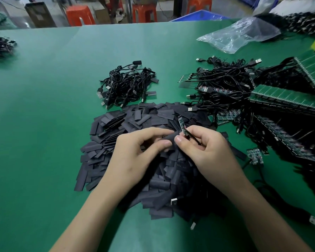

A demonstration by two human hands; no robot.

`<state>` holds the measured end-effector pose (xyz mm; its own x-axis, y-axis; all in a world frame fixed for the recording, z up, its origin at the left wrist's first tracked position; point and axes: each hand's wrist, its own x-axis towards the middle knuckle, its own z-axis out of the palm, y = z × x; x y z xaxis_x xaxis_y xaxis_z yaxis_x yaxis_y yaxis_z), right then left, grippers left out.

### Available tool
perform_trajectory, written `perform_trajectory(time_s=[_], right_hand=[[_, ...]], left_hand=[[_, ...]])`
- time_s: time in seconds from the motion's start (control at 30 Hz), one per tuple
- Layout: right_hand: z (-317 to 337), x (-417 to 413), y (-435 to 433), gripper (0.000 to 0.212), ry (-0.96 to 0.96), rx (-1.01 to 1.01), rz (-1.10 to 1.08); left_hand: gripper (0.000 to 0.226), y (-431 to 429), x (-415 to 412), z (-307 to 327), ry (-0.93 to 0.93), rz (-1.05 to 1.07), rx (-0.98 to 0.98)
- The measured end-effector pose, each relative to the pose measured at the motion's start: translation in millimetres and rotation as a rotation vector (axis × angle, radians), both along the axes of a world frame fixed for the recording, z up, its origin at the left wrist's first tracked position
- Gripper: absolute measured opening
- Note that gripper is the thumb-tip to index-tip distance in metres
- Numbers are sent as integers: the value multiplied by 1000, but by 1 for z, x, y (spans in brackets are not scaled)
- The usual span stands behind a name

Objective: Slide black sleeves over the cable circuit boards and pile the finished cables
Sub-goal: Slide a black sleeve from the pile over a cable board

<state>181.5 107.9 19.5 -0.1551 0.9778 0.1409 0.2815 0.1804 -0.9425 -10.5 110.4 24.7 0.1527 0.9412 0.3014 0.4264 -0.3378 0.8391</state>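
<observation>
The board (182, 126) stands bare above the right hand (205, 148), which pinches its cable end between thumb and fingers, the board tilted up and away. Just beside it, the left hand (144, 148) pinches a black sleeve (168, 138), its mouth facing the board but not yet over it, so this cable is at the very start of sleeving. Both hands work over a broad heap of loose sleeves (135, 124) on the green table (44, 106).

Beyond the heap lies a modest pile of finished cables (125, 84), some sleeved ends showing. To the right a larger tangle of unsleeved cables (224, 82) and panels of boards (287, 99) wait (plainly more than is done). I judge the job early on, most of it left.
</observation>
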Motion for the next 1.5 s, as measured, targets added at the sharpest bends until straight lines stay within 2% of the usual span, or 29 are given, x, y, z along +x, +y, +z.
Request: perform_trajectory(time_s=[0.07,0.17,0.27,0.4,0.53,0.67,0.97,1.23,1.5], right_hand=[[-1,-2,-2,37,-6,10,2],[-1,-8,-6,33,30,9,-3],[2,-12,-9,30,38,-1,28],[10,-7,-9,44,37,-13,13],[14,-3,-8,41,-153,43,89],[16,-2,-11,46,-237,62,134],[15,-2,-12,41,-289,57,141],[10,6,-9,38,-439,23,282],[5,10,-5,31,-444,-7,343]], left_hand=[[22,-7,-2,-2,32,17,42],[31,-13,-3,-6,151,63,207],[29,-15,-2,-12,143,105,282],[24,-12,-9,-13,26,158,227],[22,-11,-17,-13,-18,183,190],[19,-9,-18,-11,-18,172,188],[18,-11,-18,-11,27,155,182],[22,-10,-30,-8,260,-33,280],[25,-11,-33,-7,289,-159,253]])
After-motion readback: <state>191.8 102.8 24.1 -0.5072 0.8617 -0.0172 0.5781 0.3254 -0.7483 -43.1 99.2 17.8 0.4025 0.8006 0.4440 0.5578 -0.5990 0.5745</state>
